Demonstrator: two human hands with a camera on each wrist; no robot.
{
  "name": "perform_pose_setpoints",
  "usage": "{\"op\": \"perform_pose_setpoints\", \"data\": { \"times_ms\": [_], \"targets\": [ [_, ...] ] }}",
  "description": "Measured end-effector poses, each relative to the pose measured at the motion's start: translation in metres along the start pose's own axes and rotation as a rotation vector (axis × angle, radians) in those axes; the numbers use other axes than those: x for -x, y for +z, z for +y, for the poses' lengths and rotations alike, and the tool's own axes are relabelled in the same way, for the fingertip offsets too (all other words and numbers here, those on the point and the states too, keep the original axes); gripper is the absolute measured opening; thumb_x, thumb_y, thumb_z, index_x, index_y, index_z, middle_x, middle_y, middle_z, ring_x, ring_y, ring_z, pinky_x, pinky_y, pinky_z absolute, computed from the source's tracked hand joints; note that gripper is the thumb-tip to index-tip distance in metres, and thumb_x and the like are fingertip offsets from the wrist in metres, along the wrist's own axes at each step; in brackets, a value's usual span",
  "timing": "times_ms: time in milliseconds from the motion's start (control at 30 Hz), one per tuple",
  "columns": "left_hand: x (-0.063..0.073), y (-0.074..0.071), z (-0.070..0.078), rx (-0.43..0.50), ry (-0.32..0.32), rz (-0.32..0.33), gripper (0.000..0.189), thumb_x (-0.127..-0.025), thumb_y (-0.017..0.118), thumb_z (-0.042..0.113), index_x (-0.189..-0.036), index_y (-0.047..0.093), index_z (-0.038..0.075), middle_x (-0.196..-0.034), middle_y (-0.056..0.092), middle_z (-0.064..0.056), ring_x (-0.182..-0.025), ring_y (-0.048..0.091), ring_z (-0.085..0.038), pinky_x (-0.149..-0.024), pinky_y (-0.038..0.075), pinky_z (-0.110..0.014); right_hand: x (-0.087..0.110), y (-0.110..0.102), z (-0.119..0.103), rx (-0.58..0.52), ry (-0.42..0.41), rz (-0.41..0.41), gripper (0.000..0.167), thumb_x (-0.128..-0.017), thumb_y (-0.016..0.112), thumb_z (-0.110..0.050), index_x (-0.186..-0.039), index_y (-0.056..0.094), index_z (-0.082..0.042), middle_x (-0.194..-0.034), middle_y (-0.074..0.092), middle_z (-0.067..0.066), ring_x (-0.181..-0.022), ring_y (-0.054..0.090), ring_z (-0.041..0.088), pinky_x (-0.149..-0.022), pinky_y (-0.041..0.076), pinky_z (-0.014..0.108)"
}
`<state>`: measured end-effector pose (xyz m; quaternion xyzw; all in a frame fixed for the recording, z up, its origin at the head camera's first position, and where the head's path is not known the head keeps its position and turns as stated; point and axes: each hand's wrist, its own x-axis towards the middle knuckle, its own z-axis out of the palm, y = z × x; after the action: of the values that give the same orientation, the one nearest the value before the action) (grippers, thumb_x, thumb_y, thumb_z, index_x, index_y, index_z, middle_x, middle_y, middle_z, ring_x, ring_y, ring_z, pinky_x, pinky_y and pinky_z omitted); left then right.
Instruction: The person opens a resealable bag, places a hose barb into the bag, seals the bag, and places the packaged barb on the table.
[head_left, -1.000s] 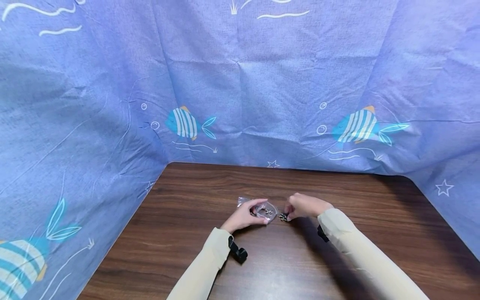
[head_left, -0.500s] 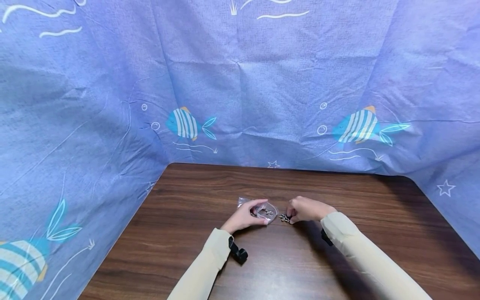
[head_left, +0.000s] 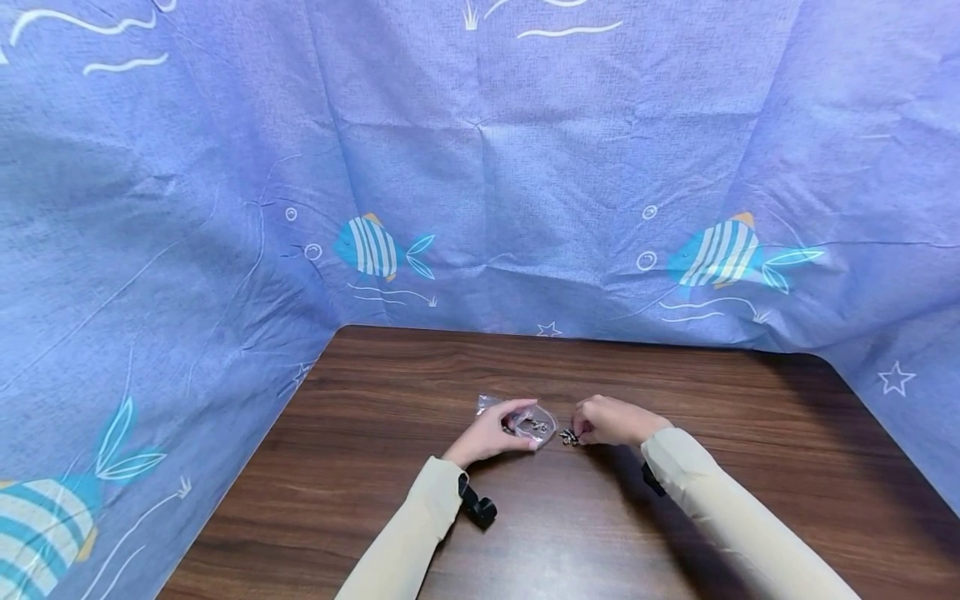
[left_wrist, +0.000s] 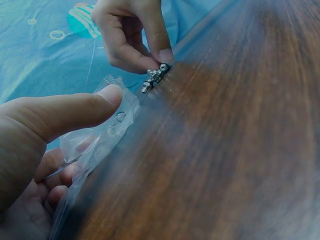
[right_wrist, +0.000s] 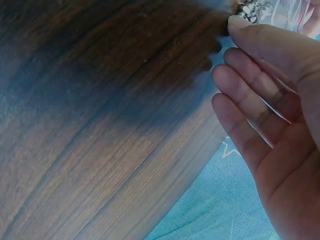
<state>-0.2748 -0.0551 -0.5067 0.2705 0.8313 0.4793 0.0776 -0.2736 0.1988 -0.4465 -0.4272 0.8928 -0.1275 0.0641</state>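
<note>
My left hand [head_left: 491,433] holds a clear plastic bag [left_wrist: 125,111], thumb and fingers spread at its mouth. A few small metal pieces show inside the bag in the head view. Just right of the mouth, a little pile of small silver and dark metal fasteners [head_left: 567,437] lies on the table. My right hand [head_left: 609,419] is over the pile's right side; its thumb and forefinger pinch at a fastener [left_wrist: 164,67]. In the right wrist view the thumb tip overlaps the pile, and the other fingers are loosely bent.
The brown wood-grain table [head_left: 375,375] carries everything. Behind and to the left hangs a blue fabric curtain [head_left: 480,192] with fish prints. Black straps with wrist cameras sit on both wrists, the left camera [head_left: 480,510] low over the table.
My right hand has shifted slightly to the right and nearer, its fingertips still at the pile, more of which now shows. The left hand and bag stay in place.
</note>
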Motion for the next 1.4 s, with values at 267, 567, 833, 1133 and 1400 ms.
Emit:
{"op": "perform_pose_setpoints", "data": {
  "times_ms": [267, 567, 833, 1133, 1400],
  "targets": [
    [0.0, 0.001, 0.0, -0.002, -0.003, 0.005, 0.069, -0.076, 0.082, 0.023, -0.138, 0.053, 0.014, -0.114, 0.065, -0.002, -0.077, 0.049, -0.005, -0.071, 0.043, -0.02, 0.0, 0.001, 0.003, 0.0, 0.021, -0.006, 0.012, -0.077, 0.073, -0.002, -0.072, 0.069, -0.012, -0.074, 0.063, -0.006, -0.065, 0.053, -0.001, -0.06, 0.047, 0.018],
    [0.0, 0.001, 0.0, -0.004, -0.005, 0.005, 0.068, -0.076, 0.082, 0.023, -0.138, 0.054, 0.015, -0.116, 0.065, -0.002, -0.078, 0.049, -0.006, -0.072, 0.043, -0.02, -0.001, -0.002, 0.006, 0.03, -0.001, 0.032, 0.011, -0.076, 0.073, -0.001, -0.073, 0.071, -0.011, -0.074, 0.066, -0.006, -0.066, 0.057, 0.001, -0.062, 0.049, 0.018],
    [-0.001, 0.0, 0.0, -0.005, 0.004, -0.001, 0.069, -0.076, 0.082, 0.022, -0.138, 0.053, 0.014, -0.117, 0.066, -0.004, -0.078, 0.049, -0.006, -0.071, 0.043, -0.02, -0.004, -0.014, 0.001, 0.023, -0.002, 0.079, 0.009, -0.077, 0.073, -0.002, -0.075, 0.072, -0.01, -0.075, 0.065, -0.005, -0.069, 0.059, 0.003, -0.064, 0.05, 0.019],
    [0.0, 0.001, 0.0, -0.001, 0.0, -0.002, 0.069, -0.076, 0.082, 0.023, -0.138, 0.053, 0.014, -0.114, 0.065, -0.004, -0.078, 0.049, -0.005, -0.072, 0.043, -0.02, -0.011, -0.022, -0.001, 0.036, -0.038, 0.101, 0.008, -0.078, 0.073, -0.004, -0.076, 0.071, -0.011, -0.075, 0.064, -0.006, -0.068, 0.059, 0.002, -0.065, 0.051, 0.019],
    [0.0, 0.001, 0.0, -0.011, -0.012, -0.007, 0.069, -0.076, 0.082, 0.023, -0.138, 0.053, 0.015, -0.114, 0.063, -0.003, -0.085, 0.051, -0.006, -0.077, 0.044, -0.021, -0.025, -0.024, -0.01, 0.039, -0.05, 0.095, 0.007, -0.08, 0.072, -0.005, -0.077, 0.071, -0.012, -0.076, 0.063, -0.007, -0.067, 0.057, 0.001, -0.065, 0.05, 0.019]
  ]
}}
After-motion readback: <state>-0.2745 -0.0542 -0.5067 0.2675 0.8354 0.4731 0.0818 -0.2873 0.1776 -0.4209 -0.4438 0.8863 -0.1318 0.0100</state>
